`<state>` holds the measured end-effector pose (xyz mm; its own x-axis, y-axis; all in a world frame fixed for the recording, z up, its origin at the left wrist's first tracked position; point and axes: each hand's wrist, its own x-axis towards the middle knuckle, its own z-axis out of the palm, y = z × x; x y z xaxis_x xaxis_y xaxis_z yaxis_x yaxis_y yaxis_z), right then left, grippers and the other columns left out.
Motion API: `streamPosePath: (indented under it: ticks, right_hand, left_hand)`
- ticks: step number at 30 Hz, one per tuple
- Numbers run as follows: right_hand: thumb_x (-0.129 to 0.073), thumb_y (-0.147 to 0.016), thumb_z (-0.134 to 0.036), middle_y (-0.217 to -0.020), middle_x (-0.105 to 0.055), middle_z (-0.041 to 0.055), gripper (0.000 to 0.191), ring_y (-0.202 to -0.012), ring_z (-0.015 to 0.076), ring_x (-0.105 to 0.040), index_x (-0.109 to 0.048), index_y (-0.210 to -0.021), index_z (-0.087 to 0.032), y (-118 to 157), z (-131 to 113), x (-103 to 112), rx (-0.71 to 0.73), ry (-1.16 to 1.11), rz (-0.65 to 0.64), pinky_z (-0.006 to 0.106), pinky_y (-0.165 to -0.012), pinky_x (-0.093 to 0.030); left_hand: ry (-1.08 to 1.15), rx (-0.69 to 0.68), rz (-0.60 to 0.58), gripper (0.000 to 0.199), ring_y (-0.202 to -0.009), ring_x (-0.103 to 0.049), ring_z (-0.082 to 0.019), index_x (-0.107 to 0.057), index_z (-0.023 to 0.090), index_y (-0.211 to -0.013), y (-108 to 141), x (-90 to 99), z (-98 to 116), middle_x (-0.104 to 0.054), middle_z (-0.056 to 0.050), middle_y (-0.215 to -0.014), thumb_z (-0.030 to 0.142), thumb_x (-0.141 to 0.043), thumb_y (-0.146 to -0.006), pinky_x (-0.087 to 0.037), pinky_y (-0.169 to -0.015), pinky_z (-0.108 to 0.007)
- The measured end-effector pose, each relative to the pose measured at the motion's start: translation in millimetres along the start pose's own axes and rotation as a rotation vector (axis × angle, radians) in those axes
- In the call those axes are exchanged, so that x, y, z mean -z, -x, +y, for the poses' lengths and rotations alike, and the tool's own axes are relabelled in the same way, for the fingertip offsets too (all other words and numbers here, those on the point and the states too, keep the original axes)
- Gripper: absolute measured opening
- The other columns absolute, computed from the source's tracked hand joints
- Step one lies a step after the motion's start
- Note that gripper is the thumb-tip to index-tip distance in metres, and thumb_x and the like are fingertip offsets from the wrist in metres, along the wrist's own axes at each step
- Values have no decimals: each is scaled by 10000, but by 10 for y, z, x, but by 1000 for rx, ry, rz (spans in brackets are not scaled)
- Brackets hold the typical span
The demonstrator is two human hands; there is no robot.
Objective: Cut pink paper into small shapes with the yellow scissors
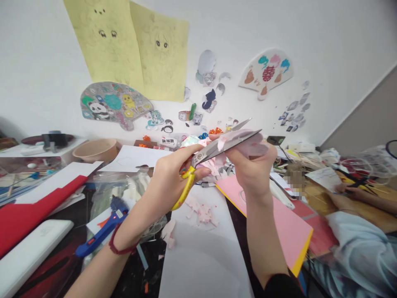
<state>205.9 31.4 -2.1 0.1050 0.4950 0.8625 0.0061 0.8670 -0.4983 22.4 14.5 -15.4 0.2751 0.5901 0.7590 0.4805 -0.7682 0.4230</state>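
Observation:
In my left hand (169, 171) is a pair of scissors (187, 188) with yellow handles, its blades apart and pointing up to the right. My right hand (252, 167) pinches a pale pink piece of paper (252, 145), which lies across and behind the blades. Below them, pink paper scraps (203, 211) rest on a white sheet (201, 256). More crumpled pink paper (214, 167) is heaped behind the scissors, partly hidden by my hands.
A blue glue gun (107, 229) lies left of my left forearm, near a white box-like object (37, 244) and red sheets (46, 213). Pink sheets (276, 219) lie at right. Another person's sleeve (359, 240) is at far right. Paper fans (269, 72) and drawings hang on the wall.

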Motion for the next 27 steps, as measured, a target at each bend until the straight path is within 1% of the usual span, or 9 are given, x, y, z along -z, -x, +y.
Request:
streamPosePath:
  ticks: [4, 8, 11, 14, 15, 19, 22, 24, 27]
  right_hand:
    - [-812, -799, -202, -814, -804, -8, 96, -783, 221, -765, -817, -872, -264, 5, -9, -6, 17, -30, -16, 371, -662, -654]
    - [-798, -815, -183, -817, -799, -15, 130, -749, 208, -754, -826, -896, -281, 11, -12, 3, 25, -22, -23, 375, -657, -648]
    - [-796, -820, -177, -731, -763, -24, 133, -701, 200, -738, -829, -892, -284, 5, -14, 8, 34, -32, -30, 374, -645, -642]
    - [-797, -822, -191, -645, -723, -30, 126, -713, 212, -745, -827, -893, -290, -7, -18, 8, 50, -24, -36, 374, -642, -645]
    - [-797, -822, -195, -660, -736, -27, 120, -732, 218, -753, -826, -892, -288, -10, -20, 9, 52, -18, -33, 375, -646, -649]
    - [-796, -811, -204, -832, -812, -3, 94, -807, 231, -775, -823, -877, -265, -9, -19, 27, 31, 12, -9, 385, -675, -665]
    - [-796, -810, -210, -739, -783, -11, 99, -800, 238, -774, -824, -885, -268, -3, -12, 54, 18, 25, -13, 398, -688, -667]
    - [-795, -817, -210, -696, -762, -15, 99, -794, 239, -772, -824, -884, -275, -3, -5, 72, 21, 27, -22, 415, -729, -672]
    - [-800, -816, -197, -784, -794, -4, 108, -805, 239, -776, -824, -890, -272, -7, 9, 95, 26, 16, -26, 433, -774, -672]
  left_hand:
    - [-43, -41, 15, 535, -602, -359, -110, -704, 100, -1221, -2, 6, 0, -541, 16, -697, 568, -577, -995, -338, -581, -221]
    - [-70, -67, 17, 563, -606, -351, -113, -699, 87, -1215, -6, 14, 8, -543, 15, -700, 589, -567, -996, -336, -584, -228]
    - [-69, -62, 4, 601, -617, -370, -118, -702, 84, -1205, -6, 18, 4, -554, 8, -707, 624, -564, -982, -339, -586, -229]
    - [-72, -66, -6, 636, -615, -378, -117, -700, 73, -1218, -8, 23, -9, -567, 1, -716, 642, -559, -972, -341, -583, -227]
    - [-71, -70, -5, 644, -611, -377, -116, -701, 72, -1219, -9, 24, -14, -571, 1, -715, 647, -558, -968, -341, -580, -226]
    - [-59, -79, -2, 659, -598, -392, -114, -714, 71, -1185, -14, 25, -19, -567, 4, -692, 668, -547, -961, -339, -568, -225]
    - [-51, -68, -7, 664, -617, -442, -120, -717, 79, -1180, -13, 24, -11, -609, -10, -717, 680, -548, -954, -369, -585, -223]
    - [-37, -59, -13, 661, -646, -493, -128, -717, 92, -1196, -12, 23, -10, -650, -26, -754, 683, -562, -945, -403, -613, -223]
    - [-19, -63, -15, 664, -661, -524, -134, -720, 96, -1208, -13, 23, -17, -674, -38, -773, 684, -575, -937, -424, -628, -224]
